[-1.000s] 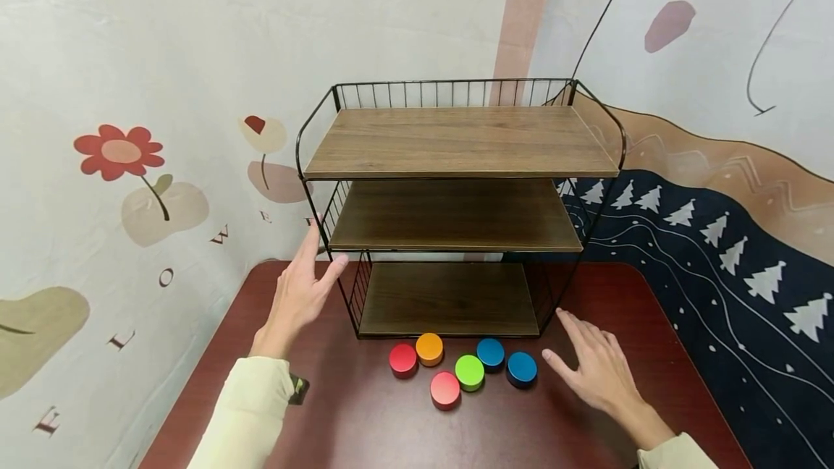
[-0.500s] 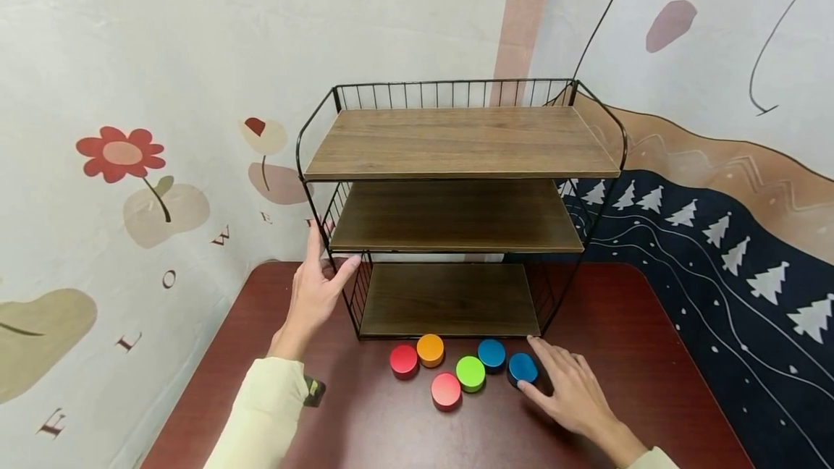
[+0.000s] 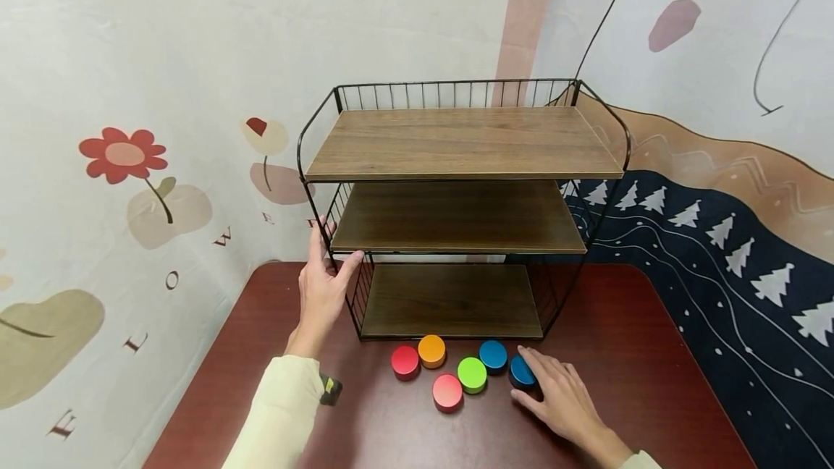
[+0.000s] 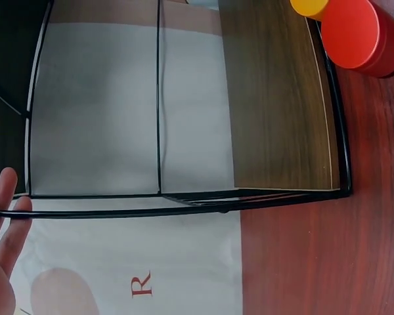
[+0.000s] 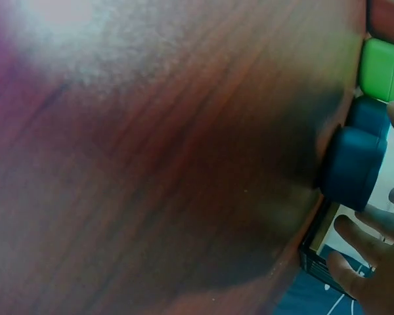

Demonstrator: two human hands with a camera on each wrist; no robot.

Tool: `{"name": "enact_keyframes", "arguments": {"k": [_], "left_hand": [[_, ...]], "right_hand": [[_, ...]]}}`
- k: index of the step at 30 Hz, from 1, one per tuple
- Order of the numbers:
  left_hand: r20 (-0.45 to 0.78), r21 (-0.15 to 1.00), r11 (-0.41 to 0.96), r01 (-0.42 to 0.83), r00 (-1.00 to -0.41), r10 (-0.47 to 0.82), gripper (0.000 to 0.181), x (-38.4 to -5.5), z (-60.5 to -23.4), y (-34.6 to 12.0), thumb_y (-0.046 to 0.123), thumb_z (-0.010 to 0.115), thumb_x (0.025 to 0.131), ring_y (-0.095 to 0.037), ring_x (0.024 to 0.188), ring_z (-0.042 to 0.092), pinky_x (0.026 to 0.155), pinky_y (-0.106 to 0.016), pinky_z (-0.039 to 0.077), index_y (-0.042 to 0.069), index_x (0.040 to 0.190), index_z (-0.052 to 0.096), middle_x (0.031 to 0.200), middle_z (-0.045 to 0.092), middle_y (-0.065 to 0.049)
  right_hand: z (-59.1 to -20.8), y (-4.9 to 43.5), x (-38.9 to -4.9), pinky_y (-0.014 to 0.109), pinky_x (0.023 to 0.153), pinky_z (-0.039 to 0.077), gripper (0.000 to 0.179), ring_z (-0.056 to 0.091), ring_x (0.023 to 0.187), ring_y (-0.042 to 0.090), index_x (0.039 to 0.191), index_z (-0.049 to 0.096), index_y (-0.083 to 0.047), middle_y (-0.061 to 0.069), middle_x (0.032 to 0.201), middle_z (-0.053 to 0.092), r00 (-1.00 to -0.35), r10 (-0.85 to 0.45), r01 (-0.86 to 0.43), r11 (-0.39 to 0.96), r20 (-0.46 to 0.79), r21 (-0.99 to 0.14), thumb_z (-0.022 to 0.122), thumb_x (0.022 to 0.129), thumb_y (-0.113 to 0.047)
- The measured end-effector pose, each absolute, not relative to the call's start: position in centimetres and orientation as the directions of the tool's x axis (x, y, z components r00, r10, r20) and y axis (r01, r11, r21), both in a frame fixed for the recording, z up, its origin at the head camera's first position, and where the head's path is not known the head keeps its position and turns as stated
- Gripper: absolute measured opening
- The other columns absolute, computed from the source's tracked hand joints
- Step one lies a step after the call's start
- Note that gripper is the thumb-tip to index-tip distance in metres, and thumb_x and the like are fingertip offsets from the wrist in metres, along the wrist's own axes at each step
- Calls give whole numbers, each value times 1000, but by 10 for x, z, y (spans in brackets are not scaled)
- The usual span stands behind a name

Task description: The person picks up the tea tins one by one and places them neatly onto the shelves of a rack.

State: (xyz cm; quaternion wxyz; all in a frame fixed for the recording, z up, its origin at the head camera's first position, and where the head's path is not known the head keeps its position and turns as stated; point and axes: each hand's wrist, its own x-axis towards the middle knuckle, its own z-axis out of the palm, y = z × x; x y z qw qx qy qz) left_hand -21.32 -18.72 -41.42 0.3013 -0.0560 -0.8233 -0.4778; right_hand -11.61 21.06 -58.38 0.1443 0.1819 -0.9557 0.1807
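A three-tier shelf rack (image 3: 456, 143) with wooden boards and a black wire frame stands on the table. My left hand (image 3: 322, 295) grips its left front post at middle-shelf height, fingers behind the post and thumb in front at the shelf's edge. In the left wrist view the black bar crosses in front of two fingers (image 4: 10, 239). My right hand (image 3: 563, 396) reaches over the rightmost blue round block (image 3: 521, 373), thumb on the near side and fingers on the far side, partly covering it. In the right wrist view the fingers are spread at that blue block (image 5: 353, 167).
Before the rack lie another blue block (image 3: 493, 356), a green one (image 3: 472, 375), an orange one (image 3: 432, 351), a red one (image 3: 405, 362) and a pinkish-red one (image 3: 447, 392). The dark red table (image 3: 384, 440) meets a patterned wall cloth (image 3: 195, 56).
My left hand has moved right onto the rack's post. My right hand has moved left from beside the rightmost blue block to over it. The blocks have stayed in place.
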Motion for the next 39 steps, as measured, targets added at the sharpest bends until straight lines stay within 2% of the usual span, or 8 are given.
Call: {"name": "enact_keyframes", "arguments": {"k": [9,19,30,39], "left_hand": [[579,730,564,386,-788,-210,82,-214,-414,-188,29,78,87,-13,51,53,57,-21,37,39,154,32,144,55,2],[590,715,586,382,-779,-211,84,-216,-415,-188,28,79,87,-11,47,46,53,-22,34,38,155,32,143,56,2],[596,694,620,365,-775,-211,86,-215,-415,-187,28,79,86,-12,46,41,55,-24,33,37,156,30,142,57,1],[598,694,621,365,-772,-216,85,-215,-415,-188,28,79,86,-9,44,37,53,-24,32,35,156,31,141,58,-1]], "right_hand": [[-591,210,-115,50,83,47,70,63,109,32,136,61,-11,15,127,64,-864,-305,-425,868,402,-256,86,76,-36],[-595,213,-118,49,80,49,64,64,105,33,130,65,-7,16,122,66,-835,-317,-452,862,450,-230,88,75,-28],[-593,212,-119,49,80,50,62,66,101,31,128,66,-6,14,117,66,-856,-321,-437,868,406,-235,87,76,-31],[-583,217,-122,47,77,52,62,67,96,25,126,67,-6,12,113,67,-834,-360,-472,858,418,-203,88,74,-32]]}}
